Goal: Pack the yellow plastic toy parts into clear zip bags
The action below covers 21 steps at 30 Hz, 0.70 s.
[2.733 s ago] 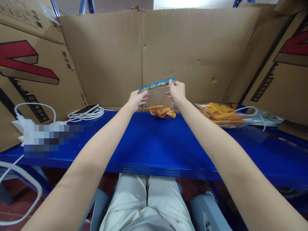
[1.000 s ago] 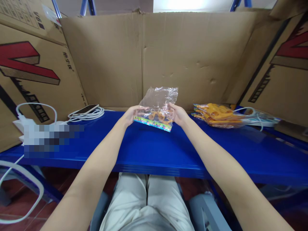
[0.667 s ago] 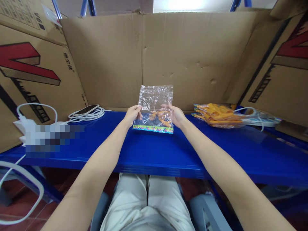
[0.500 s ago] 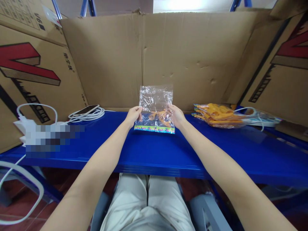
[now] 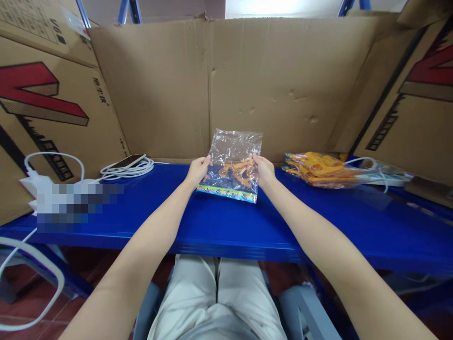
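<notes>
A clear plastic bag (image 5: 235,144) is held up over the blue table between my two hands. Orange plastic pieces (image 5: 242,166) lie inside it; their exact kind is hard to make out. Along its lower edge runs a colourful printed strip (image 5: 228,192). My left hand (image 5: 198,171) pinches the bag's left side between thumb and fingers. On the opposite side, my right hand (image 5: 264,169) grips the bag near the orange pieces, some of its fingers hidden behind the plastic. The bag is tilted, its right lower corner hanging lower.
To the right on the blue table (image 5: 226,226) lies a stack of bagged orange items (image 5: 318,169), beside a white cable (image 5: 368,161). A phone (image 5: 128,161) rests on a coiled white cable (image 5: 136,171) at left. Cardboard panels (image 5: 276,85) enclose the back and sides.
The bag has tilted clockwise and shifted slightly right, its right lower corner dropping. Inside it, the orange pieces look more spread out. Both hands keep their hold.
</notes>
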Each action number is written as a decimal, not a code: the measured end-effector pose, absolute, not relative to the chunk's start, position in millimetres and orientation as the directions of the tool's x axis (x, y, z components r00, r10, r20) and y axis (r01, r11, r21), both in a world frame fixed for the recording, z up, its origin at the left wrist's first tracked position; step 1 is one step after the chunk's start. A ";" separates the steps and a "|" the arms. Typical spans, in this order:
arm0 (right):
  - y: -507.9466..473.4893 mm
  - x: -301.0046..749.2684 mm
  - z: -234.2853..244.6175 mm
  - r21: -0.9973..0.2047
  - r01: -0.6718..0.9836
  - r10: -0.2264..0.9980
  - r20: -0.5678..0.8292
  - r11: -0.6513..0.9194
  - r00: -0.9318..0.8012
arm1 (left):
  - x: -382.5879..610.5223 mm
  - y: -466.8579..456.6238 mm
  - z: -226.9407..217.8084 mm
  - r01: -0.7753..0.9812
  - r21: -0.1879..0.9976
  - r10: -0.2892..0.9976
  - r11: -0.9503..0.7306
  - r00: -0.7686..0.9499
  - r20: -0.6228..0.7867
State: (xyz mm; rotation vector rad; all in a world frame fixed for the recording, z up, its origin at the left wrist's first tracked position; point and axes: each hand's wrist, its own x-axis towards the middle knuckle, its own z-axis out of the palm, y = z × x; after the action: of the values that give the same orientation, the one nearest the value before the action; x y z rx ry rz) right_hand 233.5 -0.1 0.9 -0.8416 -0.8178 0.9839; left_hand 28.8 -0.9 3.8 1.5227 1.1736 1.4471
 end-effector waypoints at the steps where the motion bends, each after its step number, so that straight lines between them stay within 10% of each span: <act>1: -0.5 233.4 0.8 -0.882 -0.351 0.918 0.190 0.315 0.347 | 29.0 -1.2 3.7 0.135 0.934 0.940 -0.330 -0.048 0.339; 9: 1.8 236.9 -2.5 -0.865 -0.078 0.812 0.431 0.496 0.394 | 27.4 0.5 1.6 0.144 0.913 0.920 -0.381 -0.037 0.390; 21: 3.1 233.9 -9.5 -0.956 -0.115 0.941 0.239 0.271 0.240 | 20.8 5.2 -2.4 0.188 0.887 0.881 -0.421 -0.148 0.450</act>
State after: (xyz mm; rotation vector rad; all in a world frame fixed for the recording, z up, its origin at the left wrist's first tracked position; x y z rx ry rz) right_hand 233.9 3.1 -9.5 -1.0134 -1.0528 0.9245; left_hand 20.8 5.2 -2.4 1.5680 1.2178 1.6188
